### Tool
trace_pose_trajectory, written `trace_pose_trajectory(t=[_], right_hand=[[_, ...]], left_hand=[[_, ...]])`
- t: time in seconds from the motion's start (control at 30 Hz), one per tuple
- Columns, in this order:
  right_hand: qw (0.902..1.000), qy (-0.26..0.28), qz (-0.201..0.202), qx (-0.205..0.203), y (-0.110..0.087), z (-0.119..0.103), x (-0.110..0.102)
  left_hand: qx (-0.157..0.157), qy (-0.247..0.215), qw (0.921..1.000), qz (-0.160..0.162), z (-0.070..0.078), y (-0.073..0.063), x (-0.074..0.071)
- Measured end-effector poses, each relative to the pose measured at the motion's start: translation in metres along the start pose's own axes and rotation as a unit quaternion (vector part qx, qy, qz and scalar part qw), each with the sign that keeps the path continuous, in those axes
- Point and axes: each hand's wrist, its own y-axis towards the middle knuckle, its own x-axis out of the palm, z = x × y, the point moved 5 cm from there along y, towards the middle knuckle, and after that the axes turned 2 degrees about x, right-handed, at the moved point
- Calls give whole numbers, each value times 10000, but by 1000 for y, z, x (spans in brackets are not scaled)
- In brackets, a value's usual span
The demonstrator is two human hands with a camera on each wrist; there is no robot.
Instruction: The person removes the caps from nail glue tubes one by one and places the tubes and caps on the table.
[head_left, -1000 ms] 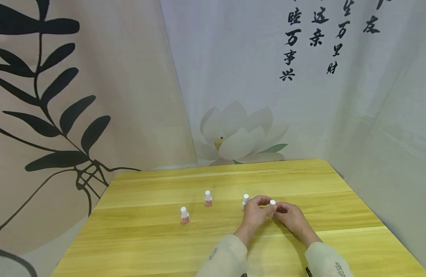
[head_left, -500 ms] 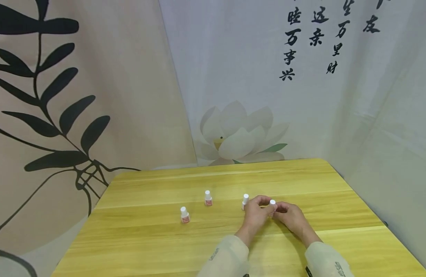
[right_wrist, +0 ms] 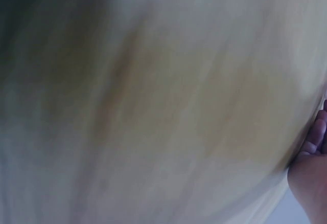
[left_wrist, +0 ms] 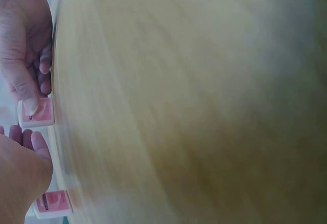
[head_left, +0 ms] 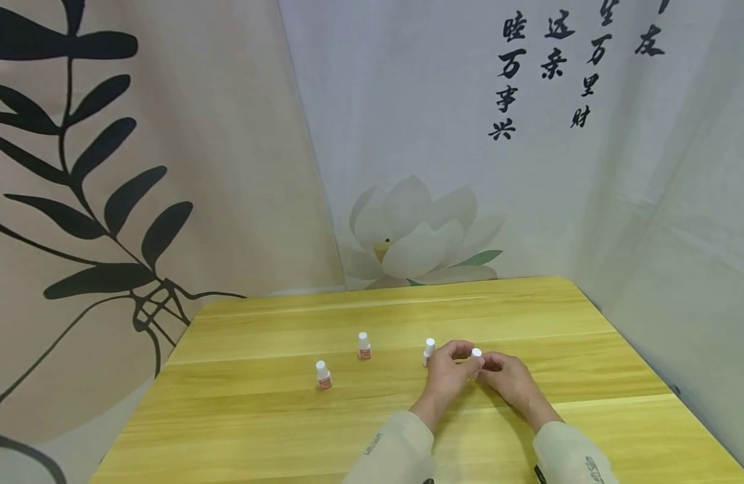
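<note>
A small white-capped bottle [head_left: 476, 354] with a pink label stands on the table between my two hands in the head view. My left hand [head_left: 447, 376] pinches it from the left, thumb in front. From the right, my right hand [head_left: 512, 383] grips the same bottle; in the left wrist view its thumb lies over the pink label [left_wrist: 45, 110]. A second bottle [head_left: 429, 345] is right behind the left hand, partly covered by it. The right wrist view shows only part of the right hand [right_wrist: 309, 178] at its edge.
Two more white-capped bottles stand upright to the left, one farther back [head_left: 363, 346] and one nearer [head_left: 323, 376]. The wooden table [head_left: 257, 430] runs back to a printed cloth backdrop [head_left: 257, 168].
</note>
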Motion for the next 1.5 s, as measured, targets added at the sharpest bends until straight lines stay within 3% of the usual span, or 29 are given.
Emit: trace_pose_trajectory(t=[0.37,0.7,1.5], right_hand=[[10000,70,-1,13,1,-1,0],[10000,41,26,-39,0,-1,0],[9999,120,-20,-19,2,1,1]], left_hand=[[176,239,9996,-38,0,2,1],[-109,-1,9999,-88,-3,1,1],[156,269,9995,-86,0,2,0]])
